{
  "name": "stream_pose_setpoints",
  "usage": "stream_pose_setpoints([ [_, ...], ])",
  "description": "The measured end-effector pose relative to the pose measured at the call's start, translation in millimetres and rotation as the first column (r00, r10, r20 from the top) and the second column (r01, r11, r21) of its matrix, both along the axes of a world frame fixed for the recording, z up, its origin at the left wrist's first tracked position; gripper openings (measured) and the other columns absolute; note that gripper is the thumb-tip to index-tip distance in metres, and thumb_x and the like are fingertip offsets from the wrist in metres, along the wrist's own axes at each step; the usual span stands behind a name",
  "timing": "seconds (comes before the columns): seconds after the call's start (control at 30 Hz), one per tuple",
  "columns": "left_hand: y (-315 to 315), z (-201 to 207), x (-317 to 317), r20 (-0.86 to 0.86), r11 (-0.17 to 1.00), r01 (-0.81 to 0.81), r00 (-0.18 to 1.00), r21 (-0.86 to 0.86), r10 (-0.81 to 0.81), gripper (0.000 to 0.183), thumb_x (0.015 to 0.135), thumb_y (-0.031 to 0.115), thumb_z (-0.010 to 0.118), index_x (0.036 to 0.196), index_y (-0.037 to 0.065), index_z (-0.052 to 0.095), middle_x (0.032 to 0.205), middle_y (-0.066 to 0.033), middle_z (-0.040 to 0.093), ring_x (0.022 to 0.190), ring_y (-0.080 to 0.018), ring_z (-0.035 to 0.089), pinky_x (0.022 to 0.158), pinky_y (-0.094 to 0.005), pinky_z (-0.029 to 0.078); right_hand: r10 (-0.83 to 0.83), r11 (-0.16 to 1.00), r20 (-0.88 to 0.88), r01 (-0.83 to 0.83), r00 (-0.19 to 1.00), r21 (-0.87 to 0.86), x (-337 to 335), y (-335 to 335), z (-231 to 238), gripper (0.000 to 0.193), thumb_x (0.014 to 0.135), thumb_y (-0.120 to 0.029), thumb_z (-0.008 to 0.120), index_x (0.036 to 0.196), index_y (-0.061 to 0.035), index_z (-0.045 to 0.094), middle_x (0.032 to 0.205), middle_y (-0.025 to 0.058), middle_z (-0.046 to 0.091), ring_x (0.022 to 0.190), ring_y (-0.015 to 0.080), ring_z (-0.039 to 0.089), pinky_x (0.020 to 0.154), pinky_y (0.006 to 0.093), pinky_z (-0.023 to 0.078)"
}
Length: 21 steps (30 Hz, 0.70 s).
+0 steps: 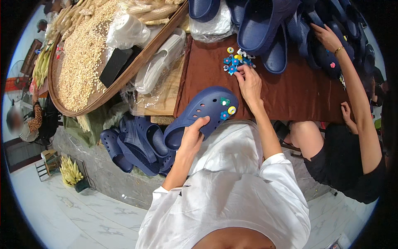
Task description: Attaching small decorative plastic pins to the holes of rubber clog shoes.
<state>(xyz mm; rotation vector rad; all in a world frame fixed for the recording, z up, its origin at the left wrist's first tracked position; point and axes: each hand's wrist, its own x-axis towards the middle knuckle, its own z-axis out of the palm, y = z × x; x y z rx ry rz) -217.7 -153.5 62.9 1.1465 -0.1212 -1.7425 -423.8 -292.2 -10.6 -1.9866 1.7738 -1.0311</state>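
Observation:
My left hand (pixel 191 133) grips a navy clog (pixel 199 108) by its side, thumb on top, toe pointing up and right. Three charms sit on the clog's toe: a green one (pixel 225 101), a yellow-and-white round one (pixel 231 110) and a blue flower (pixel 224 115). On the brown cloth, my right hand (pixel 250 85) reaches to the lower edge of a small pile of shoe charms (pixel 234 60), mostly blue flowers with some yellow and white pieces. Its thumb and forefinger are pinched together at the pile; whatever is between them is hidden.
Navy clogs (pixel 265 25) are heaped at the back right, where a co-worker's hand (pixel 327 39) touches one. More clogs (pixel 139 143) hang at the table's left front. A round tray (pixel 120 89) of pale kernels and bagged white clogs (pixel 159 66) lie left of the brown cloth (pixel 207 62).

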Motion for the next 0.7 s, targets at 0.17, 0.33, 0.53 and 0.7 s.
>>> stream_pose_setpoints([
  [0.17,1,3,-2,0.058,0.999,0.016,0.998,-0.041,-0.014,0.05,0.081,0.005,0.068,0.128,0.004,0.05,0.124,-0.007,0.055,0.114,-0.0197,0.054,0.1,-0.0339,0.043,0.0,1.0,0.096,-0.002,0.995,0.024,2,10,14,0.012,0.087,-0.008,0.064,0.097,-0.0035,0.06,0.089,0.0113,0.064,0.079,0.0261,0.064,0.071,0.0378,0.051],
  [0.33,1,2,-5,0.092,0.996,0.04,0.995,-0.079,-0.033,0.055,0.082,0.006,0.067,0.133,0.001,0.047,0.128,-0.0088,0.053,0.116,-0.0205,0.053,0.101,-0.0332,0.042,0.152,0.937,0.605,-0.309,0.781,0.164,11,47,70,0.013,0.092,-0.002,0.057,0.104,-0.0013,0.062,0.094,0.0046,0.069,0.081,0.0087,0.063,0.07,0.0242,0.051],
  [0.53,3,-2,-14,0.203,0.981,0.1,0.977,-0.166,-0.065,0.051,0.084,0.006,0.064,0.132,0.001,0.049,0.127,-0.008,0.054,0.115,-0.0185,0.052,0.101,-0.0316,0.04,0.325,0.922,0.391,-0.381,0.861,0.074,29,73,88,0.01,0.082,-0.005,0.065,0.092,-0.0032,0.067,0.089,0.0081,0.064,0.087,0.0238,0.062,0.076,0.0339,0.049],
  [0.7,6,2,-19,0.362,0.941,0.178,0.93,-0.287,-0.065,0.046,0.087,0.008,0.062,0.13,-0.002,0.051,0.126,-0.008,0.055,0.114,-0.017,0.052,0.099,-0.0311,0.041,0.311,0.925,0.367,-0.367,0.877,0.094,26,75,89,0.012,0.082,-0.009,0.068,0.093,-0.0045,0.07,0.09,0.0087,0.063,0.088,0.0259,0.06,0.079,0.036,0.048],
])
